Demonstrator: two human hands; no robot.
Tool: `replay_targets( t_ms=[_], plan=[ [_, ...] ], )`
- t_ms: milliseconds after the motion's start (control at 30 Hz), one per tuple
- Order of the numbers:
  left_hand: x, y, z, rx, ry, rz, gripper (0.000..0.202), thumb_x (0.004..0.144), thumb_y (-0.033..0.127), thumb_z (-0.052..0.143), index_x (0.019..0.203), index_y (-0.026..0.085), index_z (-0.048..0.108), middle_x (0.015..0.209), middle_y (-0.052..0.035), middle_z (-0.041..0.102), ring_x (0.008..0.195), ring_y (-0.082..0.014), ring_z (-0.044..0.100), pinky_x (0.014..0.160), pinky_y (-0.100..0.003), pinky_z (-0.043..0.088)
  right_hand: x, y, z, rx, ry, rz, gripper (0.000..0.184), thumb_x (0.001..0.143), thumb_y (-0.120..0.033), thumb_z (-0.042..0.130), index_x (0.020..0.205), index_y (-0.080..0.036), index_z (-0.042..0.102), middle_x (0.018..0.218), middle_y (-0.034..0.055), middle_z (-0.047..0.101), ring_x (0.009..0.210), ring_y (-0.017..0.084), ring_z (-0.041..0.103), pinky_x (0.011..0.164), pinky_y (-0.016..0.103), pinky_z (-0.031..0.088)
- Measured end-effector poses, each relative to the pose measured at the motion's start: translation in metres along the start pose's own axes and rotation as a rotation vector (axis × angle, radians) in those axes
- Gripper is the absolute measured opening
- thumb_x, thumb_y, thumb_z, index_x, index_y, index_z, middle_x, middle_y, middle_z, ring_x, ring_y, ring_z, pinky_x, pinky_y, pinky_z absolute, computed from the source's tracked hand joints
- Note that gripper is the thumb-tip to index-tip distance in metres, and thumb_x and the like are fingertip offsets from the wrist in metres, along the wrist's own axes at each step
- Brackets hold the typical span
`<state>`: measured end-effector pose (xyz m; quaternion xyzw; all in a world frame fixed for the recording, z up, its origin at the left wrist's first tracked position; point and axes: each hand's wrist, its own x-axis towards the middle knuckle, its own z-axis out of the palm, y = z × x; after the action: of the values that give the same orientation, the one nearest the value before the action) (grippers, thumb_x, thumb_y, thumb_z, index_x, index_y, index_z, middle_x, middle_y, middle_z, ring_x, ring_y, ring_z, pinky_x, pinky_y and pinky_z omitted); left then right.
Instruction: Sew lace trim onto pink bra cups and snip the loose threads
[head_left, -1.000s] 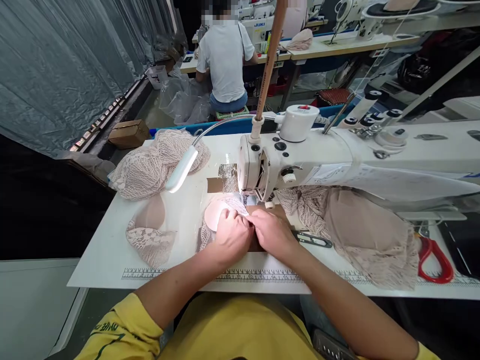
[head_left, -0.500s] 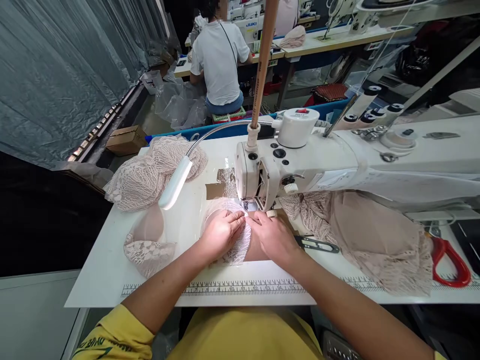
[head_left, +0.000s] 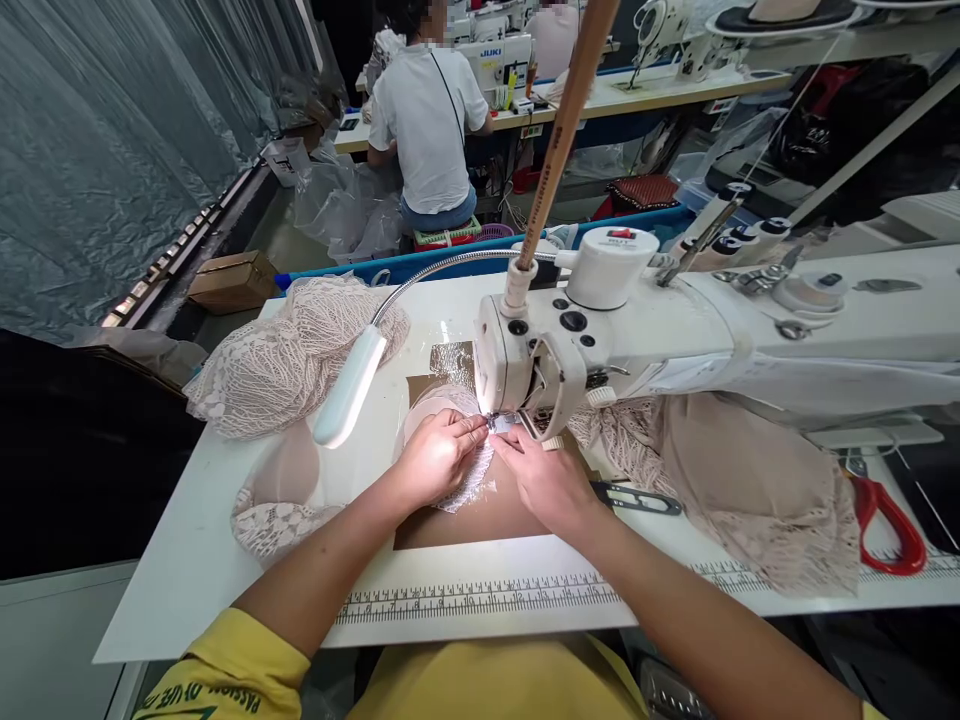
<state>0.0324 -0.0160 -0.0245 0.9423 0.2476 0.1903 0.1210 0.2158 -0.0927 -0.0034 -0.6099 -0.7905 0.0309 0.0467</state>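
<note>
Under the needle area of a white sewing machine (head_left: pixel 517 350) lies a pale pink lace bra cup (head_left: pixel 466 490). My left hand (head_left: pixel 441 458) lies over the cup, its fingers closed on the lace edge beside the presser foot (head_left: pixel 499 422). From the other side, my right hand (head_left: pixel 551 480) pinches at the same edge, fingertips just in front of the foot; what is between them is mostly hidden. Black thread snips (head_left: pixel 637 498) lie by my right wrist. A brown plate (head_left: pixel 480 525) shows beneath the cup.
Lace cups (head_left: pixel 277 350) are piled at the left, behind another cup (head_left: pixel 281 490). A lamp (head_left: pixel 351 385) hangs over the table. More beige fabric (head_left: pixel 750 480) and red-handled scissors (head_left: pixel 889 525) lie right. A printed ruler (head_left: pixel 487 598) runs along the front. A person (head_left: pixel 427 130) sits ahead.
The lace cup has moved a little away from me, toward the machine, and more brown plate shows in front of it. Both hands stay at the presser foot. The camera view has shifted slightly.
</note>
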Motion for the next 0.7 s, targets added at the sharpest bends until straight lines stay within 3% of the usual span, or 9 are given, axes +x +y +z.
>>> replay_targets(
  t_ms=[333, 500, 700],
  plan=[
    [0.004, 0.0, -0.002, 0.021, -0.003, -0.04, 0.035, 0.088, 0.017, 0.05, 0.119, 0.012, 0.063, 0.12, -0.014, 0.065, 0.095, -0.025, 0.058, 0.082, -0.041, 0.048, -0.001, 0.0, 0.001, -0.006, 0.02, -0.026, 0.06, 0.078, 0.001, 0.042, 0.13, -0.024, 0.057, 0.113, 0.0081, 0.065, 0.083, 0.021, 0.057, 0.065, 0.032, 0.038],
    [0.004, 0.003, -0.004, 0.081, -0.023, -0.127, 0.037, 0.091, 0.022, 0.047, 0.123, 0.011, 0.061, 0.119, -0.0147, 0.065, 0.092, -0.0255, 0.056, 0.08, -0.041, 0.048, -0.003, 0.002, 0.009, 0.01, 0.09, -0.035, 0.053, 0.08, 0.0, 0.044, 0.124, -0.023, 0.062, 0.101, 0.007, 0.066, 0.079, 0.019, 0.055, 0.064, 0.03, 0.037],
    [0.001, 0.008, -0.006, 0.21, -0.069, -0.193, 0.041, 0.094, 0.03, 0.041, 0.132, 0.017, 0.052, 0.137, -0.011, 0.051, 0.128, -0.0354, 0.039, 0.097, -0.051, 0.038, -0.004, 0.005, 0.02, 0.04, 0.189, -0.046, 0.045, 0.084, -0.004, 0.043, 0.12, -0.019, 0.065, 0.102, 0.0079, 0.066, 0.08, 0.02, 0.056, 0.067, 0.03, 0.039]
  ],
)
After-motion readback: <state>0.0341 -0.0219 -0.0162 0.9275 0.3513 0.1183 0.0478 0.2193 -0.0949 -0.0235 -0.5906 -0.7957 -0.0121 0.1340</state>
